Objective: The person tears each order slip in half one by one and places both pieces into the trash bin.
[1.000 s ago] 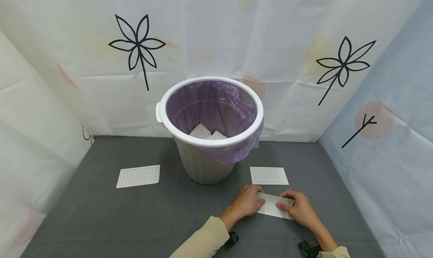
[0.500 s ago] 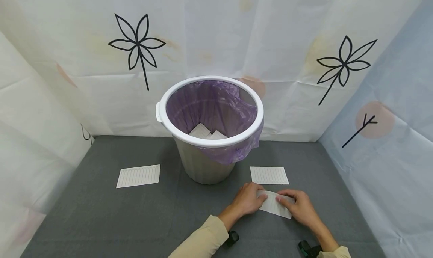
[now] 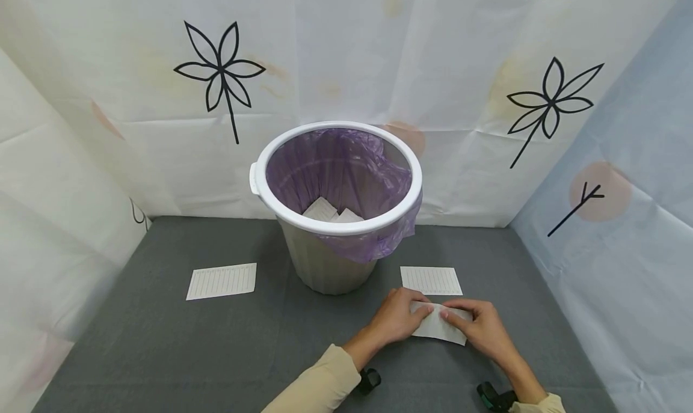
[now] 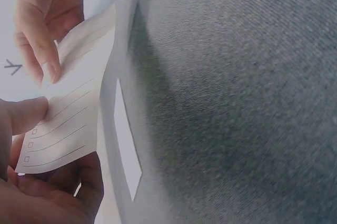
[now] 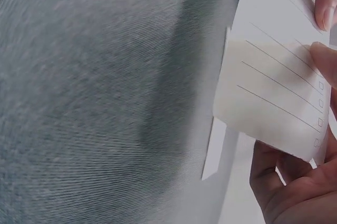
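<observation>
A lined paper sheet with small checkboxes (image 3: 440, 327) is held between both hands above the grey table, its lower edge bowed. My left hand (image 3: 399, 314) pinches its left end, thumb in front and fingers behind. At the other end my right hand (image 3: 480, 327) pinches the upper edge the same way, the two thumbs close together. The left wrist view shows the sheet (image 4: 73, 108) curving, printed with lines and checkboxes. In the right wrist view, fingers curl behind the sheet (image 5: 274, 82). Just beyond the hands, another lined sheet (image 3: 431, 279) lies flat.
A waste bin with a white rim (image 3: 258, 187) and purple liner stands at the table's back middle, with pieces of paper (image 3: 320, 210) inside. One more lined sheet (image 3: 222, 281) lies left of it. Printed cloth walls (image 3: 346, 52) enclose the grey table (image 3: 216, 353).
Both hands have lifted the sheet slightly off the table and away from the body. The left hand has shifted closer to the right, and the sheet now bows.
</observation>
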`<state>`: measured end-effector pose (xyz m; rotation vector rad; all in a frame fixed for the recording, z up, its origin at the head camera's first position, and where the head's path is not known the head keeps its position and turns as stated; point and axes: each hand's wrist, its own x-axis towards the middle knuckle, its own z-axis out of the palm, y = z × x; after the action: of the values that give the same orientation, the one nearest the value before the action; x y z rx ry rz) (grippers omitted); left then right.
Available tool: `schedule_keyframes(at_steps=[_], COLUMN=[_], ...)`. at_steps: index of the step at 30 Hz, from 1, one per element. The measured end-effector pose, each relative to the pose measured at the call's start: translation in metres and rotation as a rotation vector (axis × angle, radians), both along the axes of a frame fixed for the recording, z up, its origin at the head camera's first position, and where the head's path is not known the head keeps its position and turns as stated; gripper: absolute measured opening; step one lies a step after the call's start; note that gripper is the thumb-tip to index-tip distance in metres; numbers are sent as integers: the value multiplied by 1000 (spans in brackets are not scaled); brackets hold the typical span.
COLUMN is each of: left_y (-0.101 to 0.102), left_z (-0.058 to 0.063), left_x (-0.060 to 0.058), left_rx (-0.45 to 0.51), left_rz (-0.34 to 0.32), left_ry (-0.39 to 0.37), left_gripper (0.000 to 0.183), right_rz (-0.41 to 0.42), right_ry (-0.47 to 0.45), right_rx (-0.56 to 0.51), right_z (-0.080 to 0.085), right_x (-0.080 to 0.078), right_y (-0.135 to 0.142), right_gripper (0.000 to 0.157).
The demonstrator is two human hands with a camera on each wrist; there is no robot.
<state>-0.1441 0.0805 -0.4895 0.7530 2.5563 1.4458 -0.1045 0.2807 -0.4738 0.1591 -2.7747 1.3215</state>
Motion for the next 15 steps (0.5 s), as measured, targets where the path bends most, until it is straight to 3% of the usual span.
schedule_keyframes(at_steps=[9,15], left_y=[-13,-24], left_z=[14,26], left_x=[1,3], left_rx=[64,130], left_rz=[-12,-11], left_ry=[-14,-21], left_gripper=[18,16], right_rz=[37,72], right_ry=[-1,37], right_rx=[-143,-172], right_z=[13,24], right_x=[4,4], right_y=[-4,-11], right_gripper=[13,12])
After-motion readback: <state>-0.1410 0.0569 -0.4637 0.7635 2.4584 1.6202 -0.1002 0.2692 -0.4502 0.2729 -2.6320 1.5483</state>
